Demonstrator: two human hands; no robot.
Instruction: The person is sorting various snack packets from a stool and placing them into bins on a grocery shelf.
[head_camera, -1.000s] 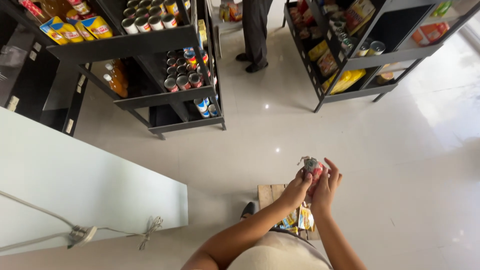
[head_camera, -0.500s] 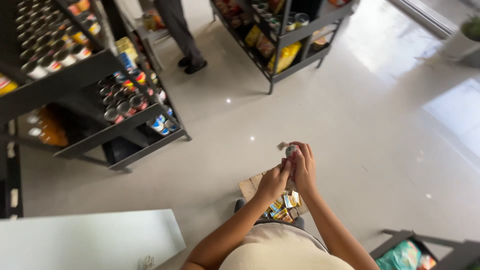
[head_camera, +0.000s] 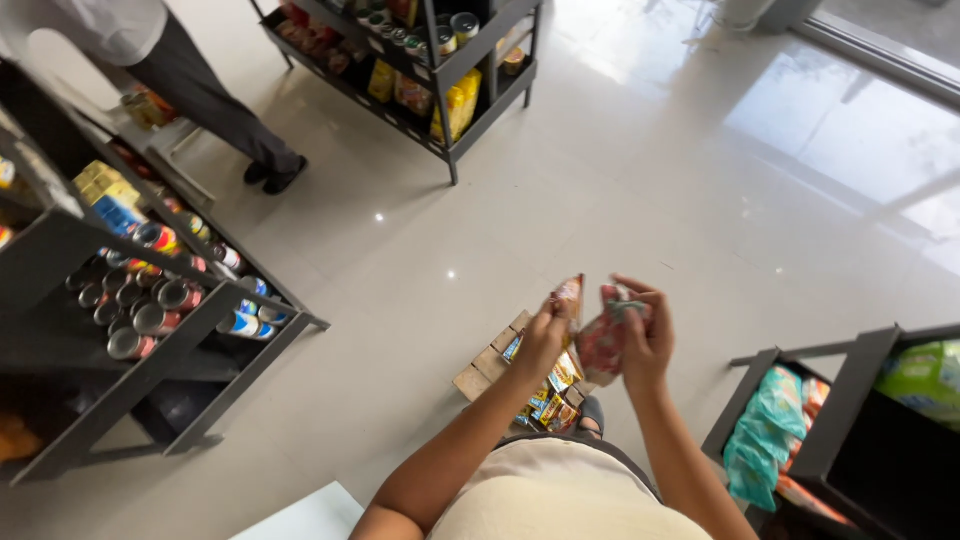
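Both my hands are raised in front of my body over the floor. My left hand (head_camera: 540, 335) pinches a small orange-red packet (head_camera: 570, 298) by its edge. My right hand (head_camera: 647, 335) grips a crumpled red and green packet (head_camera: 605, 340). The two packets are close together, almost touching. Below my hands, an open cardboard box (head_camera: 485, 365) with several small colourful packets sits on the floor by my foot.
A dark metal rack (head_camera: 150, 340) with cans stands at left. Another rack (head_camera: 420, 60) with jars and yellow packs stands at the top. A dark rack (head_camera: 840, 400) with green and teal bags is at right. A person's legs (head_camera: 220, 110) are at top left.
My view has swung to the right, so the can rack slid left and a rack with bags came in at right. My hands have parted slightly, each now holding a packet.
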